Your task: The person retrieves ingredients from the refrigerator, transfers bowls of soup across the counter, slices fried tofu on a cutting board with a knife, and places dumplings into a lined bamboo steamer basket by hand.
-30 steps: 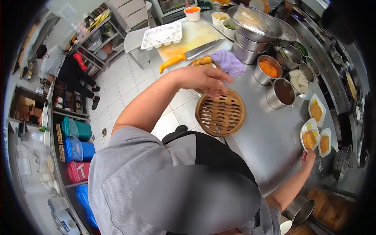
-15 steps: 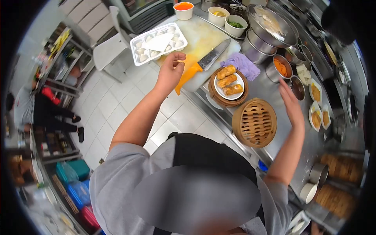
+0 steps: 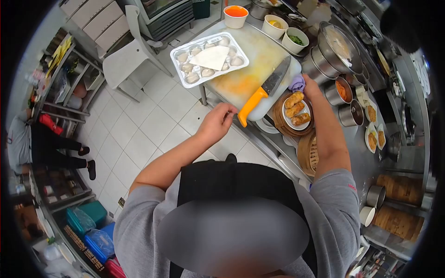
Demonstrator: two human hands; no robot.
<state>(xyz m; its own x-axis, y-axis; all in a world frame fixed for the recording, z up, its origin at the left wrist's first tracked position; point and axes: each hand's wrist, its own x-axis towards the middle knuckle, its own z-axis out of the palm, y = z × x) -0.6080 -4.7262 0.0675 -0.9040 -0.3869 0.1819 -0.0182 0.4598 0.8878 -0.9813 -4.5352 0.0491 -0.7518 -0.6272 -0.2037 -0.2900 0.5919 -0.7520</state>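
Note:
My left hand hangs in front of the cutting board, fingers curled, close to the tip of the orange knife handle; whether it touches the handle is unclear. At the board's right corner, my right hand is closed on a bunched purple cloth. The knife's blade lies on the stained cutting board. Below the cloth, a white plate with several fried rolls rests on a round bamboo steamer. A second steamer is partly hidden behind my right forearm.
A white tray of round pieces overhangs the board's left side. Bowls of orange sauce and chopped greens stand at the back. Metal pots and small plates are to the right. Another person bends at far left.
My right hand has moved from beside the pots to the purple cloth and closed on it. My left hand has come down from near the tray to beside the knife handle.

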